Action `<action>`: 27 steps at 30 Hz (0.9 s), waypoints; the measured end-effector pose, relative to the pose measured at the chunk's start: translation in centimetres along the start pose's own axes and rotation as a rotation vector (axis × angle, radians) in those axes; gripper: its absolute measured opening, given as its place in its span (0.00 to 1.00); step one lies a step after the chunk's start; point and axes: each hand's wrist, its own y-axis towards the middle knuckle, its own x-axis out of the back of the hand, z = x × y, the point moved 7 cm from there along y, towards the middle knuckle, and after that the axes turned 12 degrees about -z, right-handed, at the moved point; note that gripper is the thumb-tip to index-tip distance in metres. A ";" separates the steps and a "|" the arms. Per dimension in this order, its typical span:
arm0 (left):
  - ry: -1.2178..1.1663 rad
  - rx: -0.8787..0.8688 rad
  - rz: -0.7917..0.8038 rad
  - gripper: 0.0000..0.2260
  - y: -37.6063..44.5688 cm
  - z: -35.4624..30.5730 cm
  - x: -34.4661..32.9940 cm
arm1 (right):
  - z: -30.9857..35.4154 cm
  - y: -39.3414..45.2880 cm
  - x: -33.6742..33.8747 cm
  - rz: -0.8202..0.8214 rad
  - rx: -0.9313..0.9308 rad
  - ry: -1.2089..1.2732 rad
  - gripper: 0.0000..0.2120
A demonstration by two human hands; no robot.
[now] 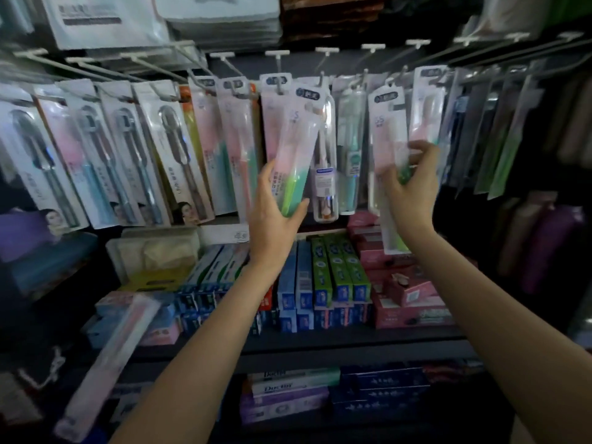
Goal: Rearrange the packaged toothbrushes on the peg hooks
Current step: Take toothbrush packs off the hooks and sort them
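Both hands grip toothbrush packs below the peg hooks (pixel 282 81).
Left hand (pixel 272 203) clasps a tilted pack (pixel 296 155), top leaning right toward the hooks; right hand (pixel 413 184) clasps a near-upright pack (pixel 386 139).

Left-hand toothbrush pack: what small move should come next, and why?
Probably lift it toward a peg hook. The left hand grips the pink-green pack by its lower end; it tilts in front of the row, apparently off any hook.

Glossy clear plastic toothbrush packs (pixel 296 149), thin metal peg hooks (pixel 282 86).
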 end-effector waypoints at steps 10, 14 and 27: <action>-0.034 -0.084 0.162 0.33 -0.8 -5.1 -8.1 | -0.6 6.9 3.8 0.008 0.016 -0.113 0.14; -0.008 -0.074 0.148 0.33 -0.8 -6.0 -9.3 | -1.8 8.2 3.6 0.020 -0.018 -0.111 0.15; -0.020 -0.072 0.175 0.34 -2.5 -7.9 -12.1 | -4.5 8.2 4.3 0.162 0.069 -0.189 0.19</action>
